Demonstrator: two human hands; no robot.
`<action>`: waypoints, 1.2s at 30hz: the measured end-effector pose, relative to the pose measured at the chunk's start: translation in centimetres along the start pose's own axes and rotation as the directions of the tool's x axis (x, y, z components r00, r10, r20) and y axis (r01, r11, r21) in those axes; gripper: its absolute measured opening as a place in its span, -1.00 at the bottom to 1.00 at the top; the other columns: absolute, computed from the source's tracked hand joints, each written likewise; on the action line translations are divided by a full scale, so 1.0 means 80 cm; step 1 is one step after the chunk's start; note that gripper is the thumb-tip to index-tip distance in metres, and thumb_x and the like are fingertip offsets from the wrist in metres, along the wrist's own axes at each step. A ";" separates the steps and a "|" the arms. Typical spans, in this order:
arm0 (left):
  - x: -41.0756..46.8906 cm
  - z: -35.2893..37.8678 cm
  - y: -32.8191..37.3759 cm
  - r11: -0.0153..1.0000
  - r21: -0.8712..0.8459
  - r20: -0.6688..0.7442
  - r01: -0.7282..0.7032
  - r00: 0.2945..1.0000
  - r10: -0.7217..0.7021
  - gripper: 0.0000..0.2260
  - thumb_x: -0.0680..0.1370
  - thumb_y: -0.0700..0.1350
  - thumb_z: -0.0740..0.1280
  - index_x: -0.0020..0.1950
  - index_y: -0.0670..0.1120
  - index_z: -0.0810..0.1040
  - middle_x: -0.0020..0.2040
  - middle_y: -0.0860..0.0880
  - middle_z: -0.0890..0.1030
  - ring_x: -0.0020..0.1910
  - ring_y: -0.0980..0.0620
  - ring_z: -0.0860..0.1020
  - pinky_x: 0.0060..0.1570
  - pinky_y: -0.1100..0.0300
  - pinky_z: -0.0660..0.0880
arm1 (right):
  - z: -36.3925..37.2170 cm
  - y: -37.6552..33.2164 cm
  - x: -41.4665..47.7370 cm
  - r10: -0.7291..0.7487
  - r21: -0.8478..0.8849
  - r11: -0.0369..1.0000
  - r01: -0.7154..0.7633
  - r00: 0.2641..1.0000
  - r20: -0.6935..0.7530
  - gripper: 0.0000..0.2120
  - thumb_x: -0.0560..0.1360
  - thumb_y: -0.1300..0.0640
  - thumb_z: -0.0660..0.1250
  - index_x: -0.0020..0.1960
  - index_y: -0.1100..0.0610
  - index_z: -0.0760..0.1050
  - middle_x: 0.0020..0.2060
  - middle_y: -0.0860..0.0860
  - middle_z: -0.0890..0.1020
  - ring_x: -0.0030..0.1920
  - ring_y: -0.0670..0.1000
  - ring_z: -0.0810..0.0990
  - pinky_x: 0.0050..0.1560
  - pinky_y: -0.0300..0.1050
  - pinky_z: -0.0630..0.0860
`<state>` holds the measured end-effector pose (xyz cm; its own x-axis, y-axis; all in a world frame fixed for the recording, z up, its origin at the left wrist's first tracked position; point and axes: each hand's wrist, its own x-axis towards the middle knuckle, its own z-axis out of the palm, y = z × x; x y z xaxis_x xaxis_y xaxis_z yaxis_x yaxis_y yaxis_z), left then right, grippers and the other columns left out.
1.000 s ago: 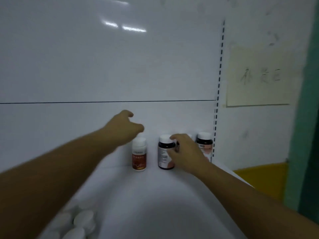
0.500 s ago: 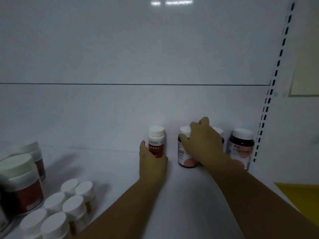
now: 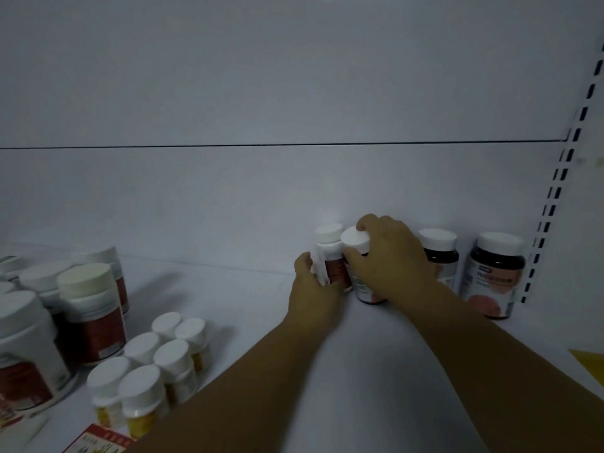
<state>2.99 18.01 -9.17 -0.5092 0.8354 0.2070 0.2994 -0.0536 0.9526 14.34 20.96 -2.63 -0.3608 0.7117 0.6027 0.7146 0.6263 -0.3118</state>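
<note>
In the head view, both hands work at the back of the white shelf (image 3: pixel 359 380). The left hand (image 3: pixel 313 289) curls its fingers round one red-label bottle (image 3: pixel 329 243), which stands upright. The right hand (image 3: pixel 395 266) grips one dark bottle (image 3: pixel 355 240). Its long axis is tilted, with the cap leaning left against the red-label bottle and the base on the shelf. Two more dark bottles (image 3: pixel 495 273) stand upright at the right. Six small white-capped bottles (image 3: pixel 171 354) stand in a group at the left, near at least four large jars (image 3: pixel 88 305).
</note>
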 end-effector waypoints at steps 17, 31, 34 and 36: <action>0.003 0.022 0.016 1.000 -0.019 0.077 -0.017 0.997 0.019 -0.37 0.41 -0.31 0.39 0.42 -0.04 0.27 0.22 -0.05 0.53 0.15 -0.05 0.54 0.19 -0.02 0.51 | -0.059 0.018 0.022 0.137 -0.014 0.990 -0.141 0.928 0.347 -0.71 0.44 0.07 0.35 0.11 0.17 0.49 0.03 0.10 0.60 -0.01 0.06 0.56 -0.09 -0.12 0.47; 0.003 0.019 0.016 0.995 -0.064 0.046 -0.080 0.996 0.083 -0.56 0.31 -0.30 0.50 0.10 -0.06 0.44 -0.06 -0.07 0.61 -0.14 0.01 0.61 -0.16 0.20 0.58 | -0.082 0.018 0.026 0.139 -0.003 0.990 -0.143 0.954 0.265 -0.61 0.39 -0.06 0.41 0.09 0.19 0.56 0.02 0.12 0.63 -0.01 0.10 0.61 0.03 0.01 0.57; -0.001 0.015 0.032 0.984 -0.150 -0.018 -0.092 0.996 0.091 -0.69 0.31 -0.33 0.47 -0.01 -0.19 0.50 -0.18 -0.17 0.64 -0.25 -0.05 0.62 -0.24 0.17 0.59 | -0.091 0.012 0.029 0.115 0.046 0.991 -0.125 0.977 0.177 -0.58 0.38 -0.13 0.40 0.09 0.14 0.55 0.01 0.06 0.62 -0.03 0.05 0.58 -0.01 -0.05 0.54; -0.008 0.006 0.050 0.972 -0.216 -0.078 -0.097 0.994 0.082 -0.67 0.31 -0.32 0.47 0.01 -0.24 0.48 -0.15 -0.23 0.63 -0.24 -0.09 0.62 -0.23 0.14 0.62 | -0.099 0.006 0.029 0.107 0.131 0.984 -0.118 0.990 0.093 -0.56 0.37 -0.18 0.40 0.12 0.08 0.54 0.00 0.01 0.58 -0.04 0.01 0.54 -0.04 -0.09 0.50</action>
<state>4.90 17.57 -5.64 -0.5441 0.7830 0.3013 0.1665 -0.2513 0.9535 18.60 20.42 4.41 -0.3368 0.8010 0.4950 0.6678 0.5738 -0.4741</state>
